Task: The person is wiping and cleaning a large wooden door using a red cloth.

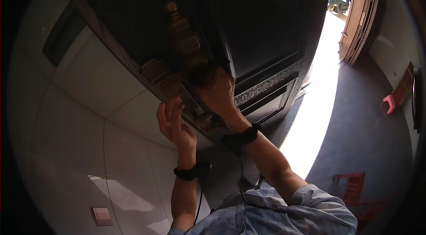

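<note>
A dark panelled door point(266, 35) fills the upper middle, with ornate brass-coloured fittings point(189, 43) running down it. My right hand point(218, 92) is against the lower part of these fittings, fingers curled into shadow; what they touch or hold is hidden. My left hand point(174, 123) is raised beside the door's edge, palm up, fingers slightly bent and apart, near another brass-coloured fitting point(159, 75). A metal fitting point(203, 121) shows below the right hand. Each wrist wears a black band with a cable.
A pale tiled wall point(133, 155) with a switch plate point(102, 216) stands at left. Sunlight enters through the doorway at right, beside a folded wooden door leaf point(357, 18). Red chairs point(353, 188) and a pink object point(388, 104) are at right; a motorbike point(339, 3) is outside.
</note>
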